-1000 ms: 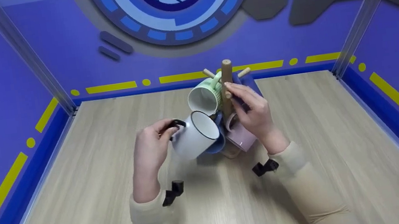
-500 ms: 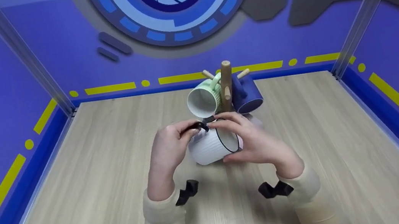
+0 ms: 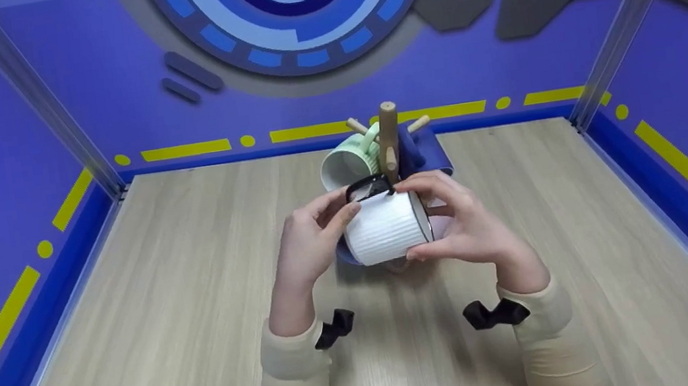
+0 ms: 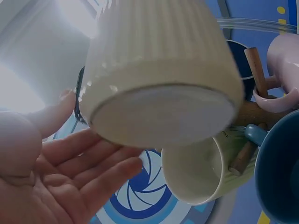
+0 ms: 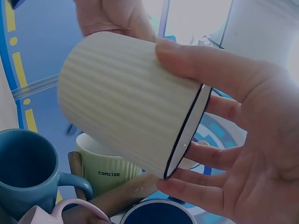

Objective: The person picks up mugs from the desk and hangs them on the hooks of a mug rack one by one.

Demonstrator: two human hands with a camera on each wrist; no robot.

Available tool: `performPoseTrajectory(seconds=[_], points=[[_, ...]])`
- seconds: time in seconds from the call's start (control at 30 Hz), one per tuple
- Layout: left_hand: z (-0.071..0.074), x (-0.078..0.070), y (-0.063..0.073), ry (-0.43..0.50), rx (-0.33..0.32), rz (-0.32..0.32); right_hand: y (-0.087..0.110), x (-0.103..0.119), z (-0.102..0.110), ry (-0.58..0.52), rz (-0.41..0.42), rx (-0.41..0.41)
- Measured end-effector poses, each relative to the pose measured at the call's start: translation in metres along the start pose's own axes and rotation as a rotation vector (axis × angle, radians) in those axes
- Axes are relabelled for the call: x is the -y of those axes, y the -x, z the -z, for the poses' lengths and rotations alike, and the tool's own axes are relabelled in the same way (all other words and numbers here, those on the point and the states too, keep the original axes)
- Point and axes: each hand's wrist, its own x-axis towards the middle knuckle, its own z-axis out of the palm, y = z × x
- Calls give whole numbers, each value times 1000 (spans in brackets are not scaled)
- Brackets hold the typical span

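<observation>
Both hands hold a white ribbed mug with a dark rim, lying on its side in the air before a wooden mug tree. Its black handle points up, close to the front peg. My left hand pinches the handle's end near the base of the mug. At the rim, my right hand grips with the thumb on the ribbed wall and the fingers by the handle's other end. In the left wrist view the mug's base faces the camera.
On the tree hang a pale green mug at left and a dark blue mug at right. Lower down are a blue mug and a pink mug, mostly hidden in the head view. Wood-grain tabletop spreads around.
My right hand has left the front peg and taken hold of the mug's rim. The mug has turned handle-up and moved right, then toward the peg; my left hand moved with it.
</observation>
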Motion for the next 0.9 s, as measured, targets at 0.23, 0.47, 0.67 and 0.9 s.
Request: performPoseTrajectory(seconds=[0.23, 0.47, 0.67, 0.9], points=[[-1, 9, -9, 45, 230, 86, -2, 3, 4, -111, -242, -92], [-4, 15, -15, 193, 309, 140, -6, 1, 5, -176, -427, -149], [-10, 21, -18, 159, 277, 178, -8, -1, 1, -98, -505, -149], [-12, 24, -20, 150, 248, 202, -7, 0, -3, -68, -520, -165]])
